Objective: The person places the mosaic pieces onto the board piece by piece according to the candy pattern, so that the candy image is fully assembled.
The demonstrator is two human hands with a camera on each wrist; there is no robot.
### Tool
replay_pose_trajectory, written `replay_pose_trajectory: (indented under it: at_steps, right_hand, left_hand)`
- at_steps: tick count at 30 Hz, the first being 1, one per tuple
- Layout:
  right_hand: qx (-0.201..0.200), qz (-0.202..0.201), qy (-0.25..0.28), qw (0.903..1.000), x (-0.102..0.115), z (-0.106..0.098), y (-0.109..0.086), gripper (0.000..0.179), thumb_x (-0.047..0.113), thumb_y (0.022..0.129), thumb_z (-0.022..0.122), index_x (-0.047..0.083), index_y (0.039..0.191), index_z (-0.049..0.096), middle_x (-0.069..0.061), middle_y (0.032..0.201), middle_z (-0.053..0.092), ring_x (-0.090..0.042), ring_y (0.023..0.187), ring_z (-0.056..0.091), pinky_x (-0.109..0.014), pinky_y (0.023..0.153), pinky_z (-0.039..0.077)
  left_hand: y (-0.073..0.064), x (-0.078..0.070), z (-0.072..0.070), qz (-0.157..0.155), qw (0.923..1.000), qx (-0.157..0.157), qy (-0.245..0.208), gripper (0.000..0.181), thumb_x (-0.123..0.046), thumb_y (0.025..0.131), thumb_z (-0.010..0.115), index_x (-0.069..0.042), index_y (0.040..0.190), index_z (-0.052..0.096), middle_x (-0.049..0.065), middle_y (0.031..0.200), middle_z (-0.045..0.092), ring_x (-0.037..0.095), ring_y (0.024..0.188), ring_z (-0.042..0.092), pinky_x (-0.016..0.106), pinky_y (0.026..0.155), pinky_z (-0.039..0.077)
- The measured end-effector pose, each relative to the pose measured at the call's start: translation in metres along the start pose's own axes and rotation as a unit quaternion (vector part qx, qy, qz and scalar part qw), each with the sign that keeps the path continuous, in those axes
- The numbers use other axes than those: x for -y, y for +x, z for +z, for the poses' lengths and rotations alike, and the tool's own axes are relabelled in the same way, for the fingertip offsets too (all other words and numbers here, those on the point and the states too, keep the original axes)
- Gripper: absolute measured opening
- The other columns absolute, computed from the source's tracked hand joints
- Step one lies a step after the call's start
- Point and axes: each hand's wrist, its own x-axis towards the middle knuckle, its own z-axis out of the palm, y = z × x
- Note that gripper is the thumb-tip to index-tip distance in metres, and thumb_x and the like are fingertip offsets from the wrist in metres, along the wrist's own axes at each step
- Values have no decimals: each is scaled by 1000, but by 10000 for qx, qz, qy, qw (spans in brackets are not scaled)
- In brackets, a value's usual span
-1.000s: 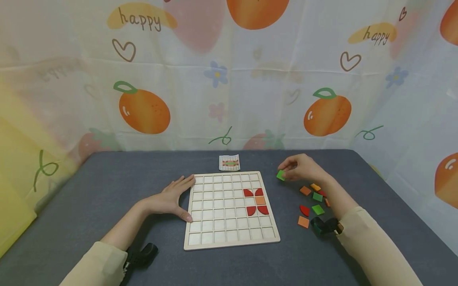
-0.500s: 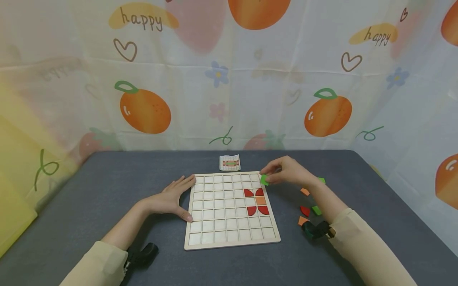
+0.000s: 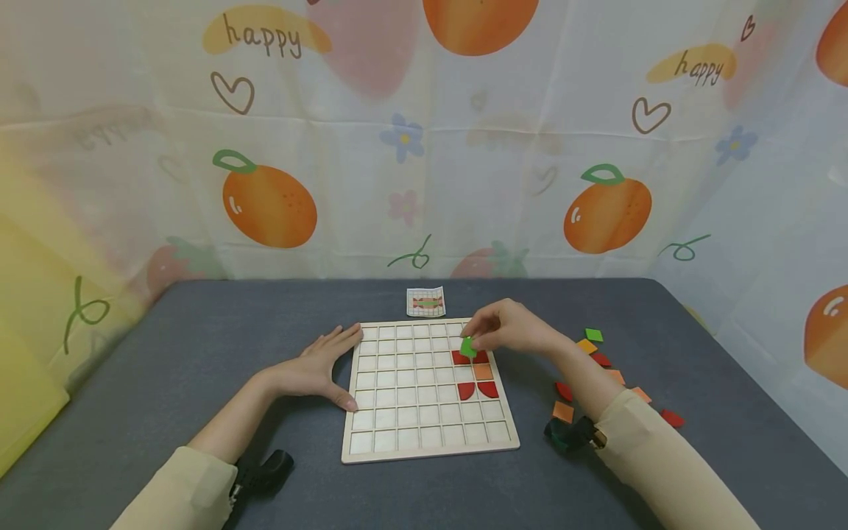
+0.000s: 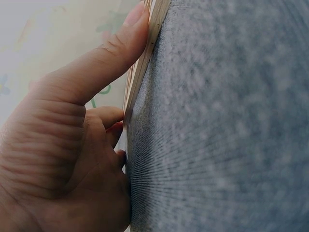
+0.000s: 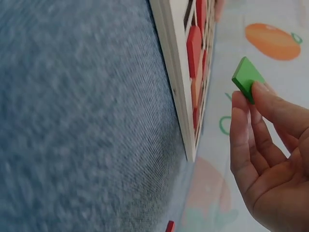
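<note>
At the near middle of a dark table (image 3: 232,331), a pale gridded board (image 3: 407,418) lies flat, its left edge met by the left hand (image 3: 318,372), whose fingers are spread, thumb on the near part of the rim and fingertips by the far corner, presumably to stop it sliding. A small printed card (image 3: 426,302) sits just beyond the board, probably so it can be glanced at, while loose pieces (image 3: 563,411) are scattered to the right, seemingly for easy reach. Four red quarter-rounds (image 3: 486,389) and an orange square (image 3: 483,372) lie on the board's right side. The right hand (image 3: 513,329) pinches a green tile (image 3: 467,347) between thumb and fingers; it juts past the fingertips, likely leaving its leading edge free. The tile is raised over the board near the farther red pair, apart from the surface in the right wrist view.
</note>
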Motion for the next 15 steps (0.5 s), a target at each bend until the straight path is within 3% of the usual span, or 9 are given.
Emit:
replay_pose_trajectory:
  at_steps: [5, 15]
  right_hand:
    - [146, -113, -215, 9996, -1, 5, 3, 17, 12, 88, 73, 8, 105, 76, -11, 89, 73, -15, 79, 63, -34, 71, 54]
    - [537, -266, -421, 9973, 1, 16, 2, 18, 9, 88, 72, 9, 105, 77, -8, 96, 77, -9, 83, 69, -28, 75, 57]
  left_hand:
    - [0, -1, 0, -16, 10000, 6, -22, 124, -49, 67, 87, -4, 159, 16, 16, 168, 7, 47, 154, -1, 69, 120, 2]
    - [1, -1, 1, -9, 10000, 14, -28, 123, -48, 68, 86, -4, 158, 16, 16, 168, 7, 48, 154, -1, 69, 120, 2]
